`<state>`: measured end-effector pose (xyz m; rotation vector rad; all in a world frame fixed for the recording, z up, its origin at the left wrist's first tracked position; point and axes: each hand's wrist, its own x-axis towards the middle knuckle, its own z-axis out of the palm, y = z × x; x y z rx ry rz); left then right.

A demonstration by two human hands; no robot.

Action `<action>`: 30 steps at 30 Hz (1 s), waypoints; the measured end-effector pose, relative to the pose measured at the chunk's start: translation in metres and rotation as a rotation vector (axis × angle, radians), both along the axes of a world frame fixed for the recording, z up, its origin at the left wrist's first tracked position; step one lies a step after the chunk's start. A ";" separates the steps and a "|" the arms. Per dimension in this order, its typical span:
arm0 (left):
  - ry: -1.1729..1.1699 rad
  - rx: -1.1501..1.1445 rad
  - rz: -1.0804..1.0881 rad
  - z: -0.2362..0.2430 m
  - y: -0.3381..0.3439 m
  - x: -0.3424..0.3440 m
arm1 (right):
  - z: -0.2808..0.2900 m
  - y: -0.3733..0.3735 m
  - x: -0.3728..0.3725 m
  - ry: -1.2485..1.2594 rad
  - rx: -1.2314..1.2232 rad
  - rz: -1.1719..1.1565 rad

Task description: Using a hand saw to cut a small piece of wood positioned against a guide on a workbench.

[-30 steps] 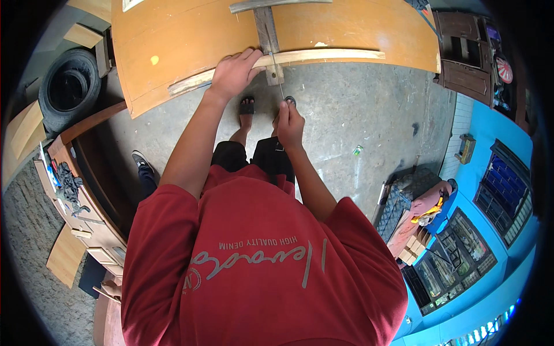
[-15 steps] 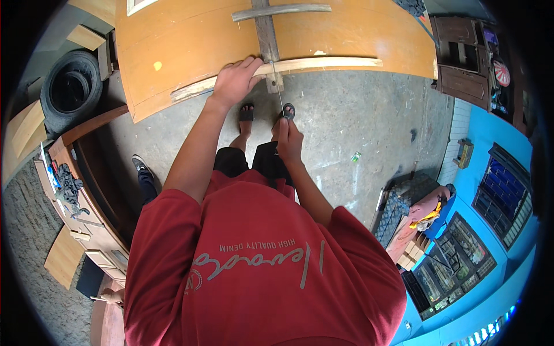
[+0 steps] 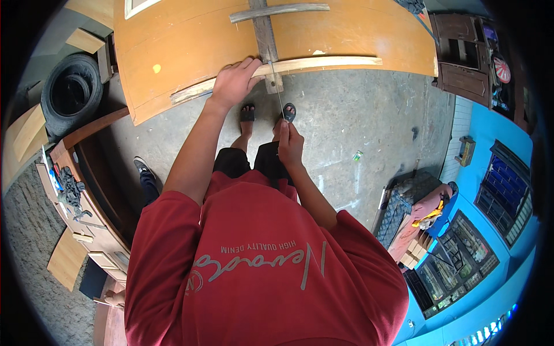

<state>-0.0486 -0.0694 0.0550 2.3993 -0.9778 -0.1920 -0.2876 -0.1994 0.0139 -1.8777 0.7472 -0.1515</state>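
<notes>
A pale wooden strip lies along the near edge of an orange-tan panel, crossing a grey weathered board. A shorter grey stick crosses that board farther back. My left hand is closed on the pale strip, just left of the crossing. My right hand is closed round the near end of a long, thin metal tool, seemingly a blade seen edge-on, whose far part rests across the strip at the crossing.
A concrete floor lies below. Stacked tyres and a wooden cabinet stand at left, near another person's shoe. At right are a dark cupboard, a pile of padding and cloth and a blue wall.
My right hand and the metal tool have moved back toward my body since a second ago. My left hand, still on the strip, has shifted slightly down in the picture.
</notes>
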 end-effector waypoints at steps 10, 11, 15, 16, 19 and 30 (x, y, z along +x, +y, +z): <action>0.052 0.009 -0.007 -0.001 0.002 0.002 | 0.012 0.001 0.034 -0.102 -0.075 0.074; 0.054 0.015 -0.004 -0.001 0.002 0.000 | 0.013 0.004 0.006 -0.036 -0.040 0.040; 0.023 0.005 -0.015 -0.002 0.002 -0.001 | 0.006 -0.002 0.005 0.012 0.000 0.030; 0.029 0.006 -0.013 -0.001 0.002 -0.001 | 0.007 -0.003 0.017 0.018 0.000 0.025; 0.043 0.016 -0.012 0.003 -0.001 0.004 | 0.014 -0.007 0.071 -0.034 -0.035 0.076; 0.051 0.008 -0.021 0.001 -0.001 0.001 | -0.013 -0.008 0.015 -0.011 0.043 0.048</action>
